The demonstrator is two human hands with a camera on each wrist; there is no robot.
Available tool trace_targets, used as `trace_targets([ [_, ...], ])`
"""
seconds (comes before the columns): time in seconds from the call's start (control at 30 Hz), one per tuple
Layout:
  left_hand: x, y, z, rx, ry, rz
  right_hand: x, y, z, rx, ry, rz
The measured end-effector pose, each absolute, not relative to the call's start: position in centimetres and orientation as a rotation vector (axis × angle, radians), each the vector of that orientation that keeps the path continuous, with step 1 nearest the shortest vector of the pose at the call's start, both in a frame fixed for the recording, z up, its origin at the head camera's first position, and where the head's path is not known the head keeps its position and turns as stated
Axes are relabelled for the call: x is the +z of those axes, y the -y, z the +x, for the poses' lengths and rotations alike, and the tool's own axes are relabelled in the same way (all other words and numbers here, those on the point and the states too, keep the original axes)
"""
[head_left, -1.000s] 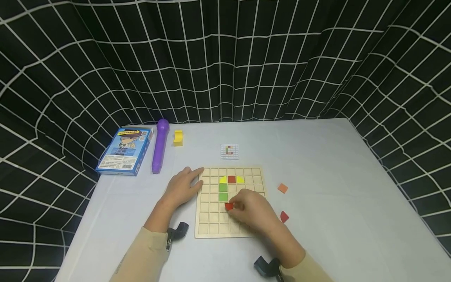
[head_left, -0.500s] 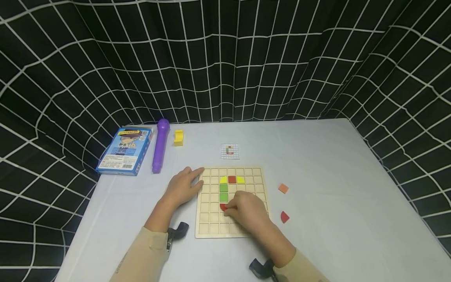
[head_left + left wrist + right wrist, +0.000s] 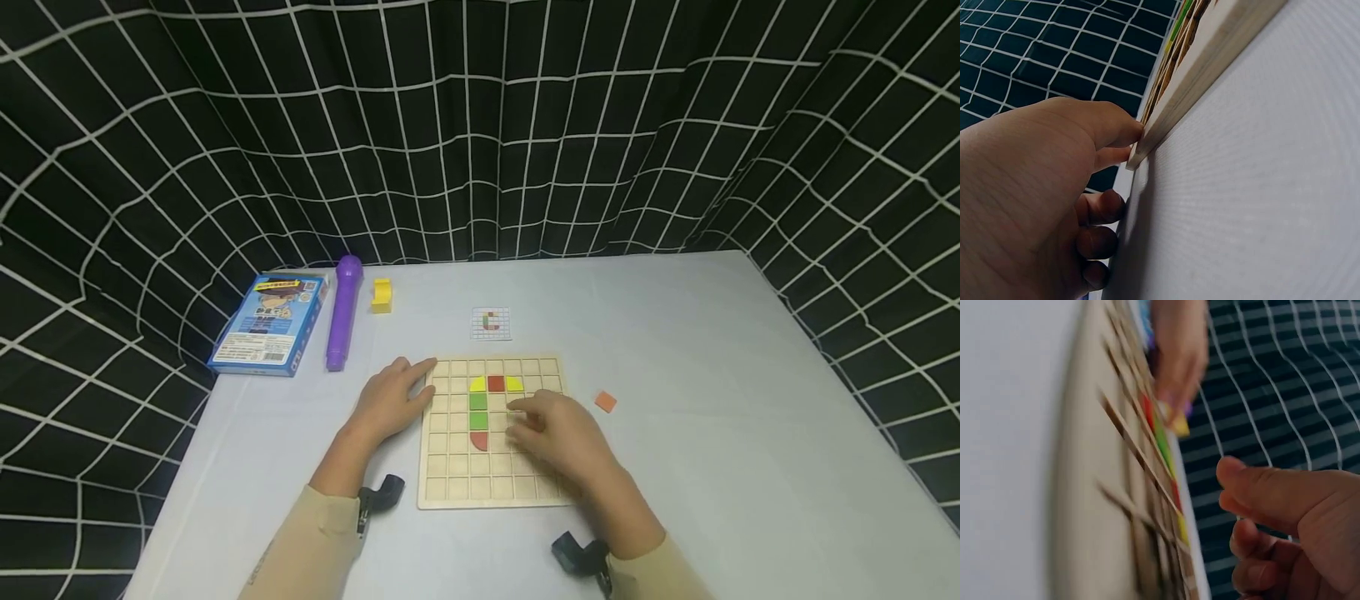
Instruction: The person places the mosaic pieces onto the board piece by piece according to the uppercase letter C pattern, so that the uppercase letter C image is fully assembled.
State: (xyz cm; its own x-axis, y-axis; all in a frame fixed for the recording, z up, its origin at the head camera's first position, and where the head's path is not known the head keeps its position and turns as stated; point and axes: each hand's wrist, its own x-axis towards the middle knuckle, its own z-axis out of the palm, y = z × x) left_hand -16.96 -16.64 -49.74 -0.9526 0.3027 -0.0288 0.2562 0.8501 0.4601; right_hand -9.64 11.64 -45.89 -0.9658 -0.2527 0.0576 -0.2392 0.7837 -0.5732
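A wooden grid board lies on the table. On it sit a yellow quarter-round tile, a red square tile, another yellow quarter-round tile, two green square tiles and a red quarter-round tile. My left hand touches the board's left edge with thumb and index finger; its other fingers are curled beneath in the left wrist view. Over the board's right half, my right hand holds nothing, thumb and index finger apart. Right of the board lies an orange square tile.
A small pattern card lies beyond the board. At the far left are a blue box, a purple microphone-shaped stick and a yellow block. A black gridded curtain stands behind the table.
The red quarter-round tile moved left into the cell below the green tiles, and my right hand released it and drew back rightward. My right arm now hides a second red tile.
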Motion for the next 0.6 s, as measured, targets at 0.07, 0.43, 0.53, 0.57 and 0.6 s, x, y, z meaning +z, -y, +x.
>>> trace_targets([
  [0.07, -49.7, 16.5, -17.0, 0.706, -2.923, 0.446, -45.5, -13.2, -10.0, -0.96, -2.951, -0.273],
  [0.43, -49.6, 16.5, -16.9, 0.706, -2.924, 0.444, -45.5, -20.2, -10.2, -0.766, -2.944, 0.341],
  [0.53, -49.6, 16.5, -16.9, 0.711, -2.924, 0.44, -45.8, -20.9, -10.2, -0.783, -2.896, 0.393],
  [0.57, -49.6, 16.4, -16.9, 0.712, -2.925, 0.44, -45.9, -21.0, -10.2, -0.793, -2.883, 0.401],
  [0.6, -49.6, 16.4, -16.9, 0.713, -2.925, 0.441, -45.9, -21.0, -10.2, -0.807, -2.873, 0.407],
])
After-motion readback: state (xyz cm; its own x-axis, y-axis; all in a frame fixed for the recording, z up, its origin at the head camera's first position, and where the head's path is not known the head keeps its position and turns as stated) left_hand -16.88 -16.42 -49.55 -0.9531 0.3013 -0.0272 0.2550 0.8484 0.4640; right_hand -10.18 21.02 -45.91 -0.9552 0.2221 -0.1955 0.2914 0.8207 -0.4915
